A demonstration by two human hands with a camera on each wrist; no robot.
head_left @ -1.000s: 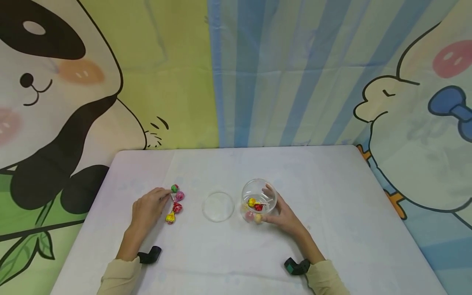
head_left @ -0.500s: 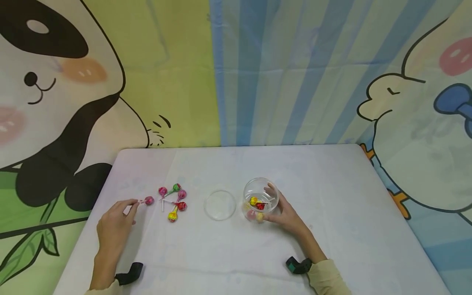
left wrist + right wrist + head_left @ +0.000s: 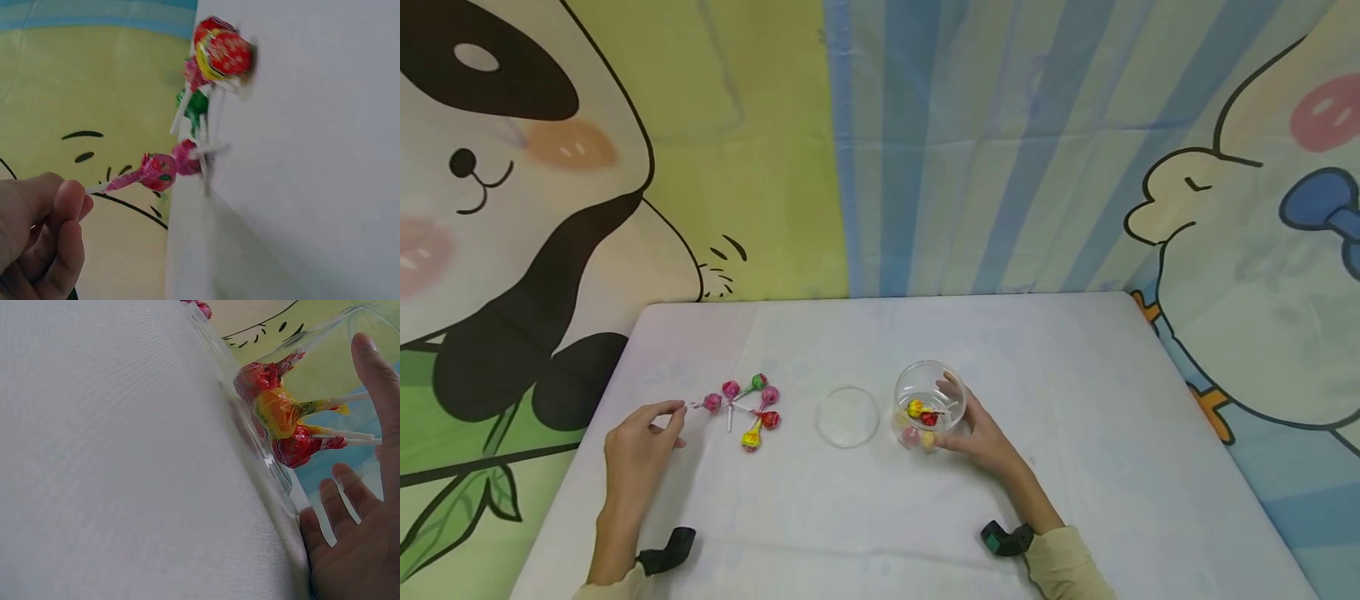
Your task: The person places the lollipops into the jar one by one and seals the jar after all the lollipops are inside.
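My left hand (image 3: 640, 454) pinches the white stick of a pink-wrapped lollipop (image 3: 159, 172), whose head points right toward a group of lollipops on the table. In that group are a green lollipop (image 3: 759, 382), a yellow one (image 3: 751, 439), a red one (image 3: 771, 419) and two pink ones. To the right, my right hand (image 3: 981, 442) holds a clear round jar (image 3: 903, 390) from its right side, thumb in front and fingers behind. Inside the jar lie several lollipops, with a yellow one (image 3: 275, 414) between two red ones in the right wrist view.
A clear round lid (image 3: 847, 417) lies flat between the lollipop group and the jar. White cloth covers the table (image 3: 865, 533). Behind its far edge hangs a printed curtain (image 3: 760, 167) with cartoon animals.
My left hand has drawn back leftward from the lollipop group, pinching a pink lollipop, then shifted slightly right again. The right hand and jar have stayed in place.
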